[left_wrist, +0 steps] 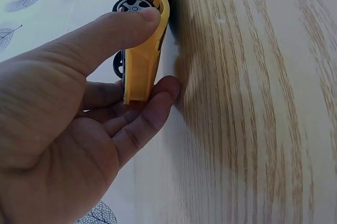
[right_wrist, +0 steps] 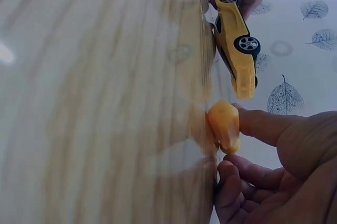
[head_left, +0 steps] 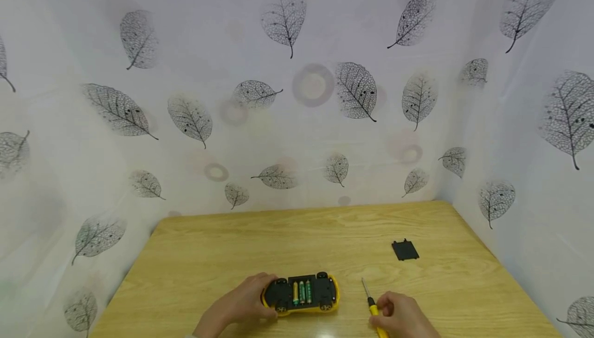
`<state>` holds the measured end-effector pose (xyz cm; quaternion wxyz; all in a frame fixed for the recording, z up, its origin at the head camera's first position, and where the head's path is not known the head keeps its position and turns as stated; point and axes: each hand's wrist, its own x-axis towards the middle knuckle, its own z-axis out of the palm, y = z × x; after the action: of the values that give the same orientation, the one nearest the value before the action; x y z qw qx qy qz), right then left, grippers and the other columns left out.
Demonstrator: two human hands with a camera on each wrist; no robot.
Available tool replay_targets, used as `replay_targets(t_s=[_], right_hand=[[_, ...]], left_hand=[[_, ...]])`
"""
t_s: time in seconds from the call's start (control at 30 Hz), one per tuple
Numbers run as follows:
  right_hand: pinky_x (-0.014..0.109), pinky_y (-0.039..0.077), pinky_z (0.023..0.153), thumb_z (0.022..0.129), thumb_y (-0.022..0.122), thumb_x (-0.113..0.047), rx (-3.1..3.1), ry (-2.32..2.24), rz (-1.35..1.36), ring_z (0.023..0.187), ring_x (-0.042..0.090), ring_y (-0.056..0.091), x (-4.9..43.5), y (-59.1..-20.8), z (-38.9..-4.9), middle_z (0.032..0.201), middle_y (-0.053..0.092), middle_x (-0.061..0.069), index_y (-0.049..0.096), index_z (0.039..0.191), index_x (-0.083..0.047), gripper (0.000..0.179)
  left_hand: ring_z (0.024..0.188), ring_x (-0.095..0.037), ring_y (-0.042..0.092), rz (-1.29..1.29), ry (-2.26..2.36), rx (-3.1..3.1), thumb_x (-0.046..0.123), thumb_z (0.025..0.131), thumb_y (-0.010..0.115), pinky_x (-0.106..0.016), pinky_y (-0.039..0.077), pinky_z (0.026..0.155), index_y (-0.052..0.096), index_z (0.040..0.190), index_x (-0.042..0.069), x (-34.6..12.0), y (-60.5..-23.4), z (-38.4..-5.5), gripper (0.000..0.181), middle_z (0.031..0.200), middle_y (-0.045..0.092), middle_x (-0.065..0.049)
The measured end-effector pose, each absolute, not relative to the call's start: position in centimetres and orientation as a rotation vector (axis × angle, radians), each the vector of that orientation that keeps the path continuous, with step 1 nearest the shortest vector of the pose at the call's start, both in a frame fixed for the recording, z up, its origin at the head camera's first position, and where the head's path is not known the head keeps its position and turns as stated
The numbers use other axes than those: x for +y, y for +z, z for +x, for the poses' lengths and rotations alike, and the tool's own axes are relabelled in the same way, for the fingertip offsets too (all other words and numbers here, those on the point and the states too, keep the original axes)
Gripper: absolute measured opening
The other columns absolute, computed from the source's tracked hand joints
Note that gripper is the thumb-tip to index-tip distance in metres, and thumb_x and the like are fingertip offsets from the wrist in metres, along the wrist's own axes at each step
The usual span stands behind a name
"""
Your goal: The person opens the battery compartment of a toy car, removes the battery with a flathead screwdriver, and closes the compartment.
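Observation:
A yellow toy car (head_left: 331, 302) lies upside down, its black underside facing up. Three batteries (head_left: 302, 292) sit side by side in its uncovered compartment. My left hand (head_left: 246, 299) grips one end of the car, thumb along the side by a wheel (left_wrist: 136, 6) and fingers round the far side. To the car's right is a screwdriver (head_left: 373, 309) with a yellow and black handle, its metal shaft pointing away from me. My right hand (head_left: 401, 316) pinches the handle between thumb and fingers, low at the tabletop; the handle's butt end (right_wrist: 224, 124) shows in the right wrist view.
A black square battery cover (head_left: 405, 250) with small tabs lies farther back on the right of the wooden table (head_left: 232, 245). White sheeting (head_left: 315, 137) with a leaf print hangs behind the table and along both sides.

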<state>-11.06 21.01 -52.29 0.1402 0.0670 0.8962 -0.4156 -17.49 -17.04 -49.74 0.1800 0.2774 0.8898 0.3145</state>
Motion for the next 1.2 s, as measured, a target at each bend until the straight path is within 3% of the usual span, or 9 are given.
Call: replay_targets(t_s=[0.4, 0.7, 1.0, 1.2], right_hand=[[0.033, 0.048, 0.066, 0.083, 0.085, -0.013, 2.736, -1.029, 0.115, 0.069, 0.016, 0.054, 20.3, -51.8, -11.0, 0.075, 0.061, -0.002, 0.067, 0.080, -0.006, 0.019], [0.039, 0.050, 0.066, 0.087, 0.080, -0.024, 2.850, -1.006, 0.166, 0.072, 0.015, 0.057, 20.5, -50.7, -11.4, 0.081, 0.065, -0.003, 0.072, 0.090, -0.007, 0.019], [0.030, 0.049, 0.065, 0.090, 0.080, -0.019, 2.887, -1.324, 0.163, 0.075, 0.013, 0.057, 20.4, -49.6, -12.4, 0.087, 0.070, -0.002, 0.074, 0.095, -0.007, 0.014], [0.025, 0.052, 0.065, 0.094, 0.076, -0.015, 2.760, -1.592, -0.006, 0.076, 0.008, 0.061, 20.5, -49.4, -12.6, 0.096, 0.072, 0.005, 0.074, 0.110, 0.000, 0.021]], left_hand=[[0.103, -0.015, 0.059, 0.781, 0.877, 2.519, 0.027, 0.077, 0.090, -0.036, 0.051, 0.087, 0.062, 0.136, 0.005, -17.0, -49.6, -17.4, 0.070, 0.119, 0.064, -0.001], [0.103, -0.014, 0.059, 0.790, 0.876, 2.525, 0.026, 0.076, 0.090, -0.035, 0.050, 0.087, 0.062, 0.137, 0.006, -17.0, -49.6, -17.4, 0.070, 0.119, 0.065, 0.000], [0.103, -0.013, 0.058, 0.777, 0.879, 2.532, 0.029, 0.076, 0.089, -0.036, 0.050, 0.090, 0.062, 0.137, 0.009, -17.0, -49.6, -17.4, 0.069, 0.117, 0.063, 0.004], [0.105, -0.015, 0.058, 0.792, 0.876, 2.547, 0.028, 0.078, 0.089, -0.038, 0.050, 0.091, 0.061, 0.138, 0.010, -17.0, -49.6, -17.4, 0.069, 0.118, 0.062, 0.002]])
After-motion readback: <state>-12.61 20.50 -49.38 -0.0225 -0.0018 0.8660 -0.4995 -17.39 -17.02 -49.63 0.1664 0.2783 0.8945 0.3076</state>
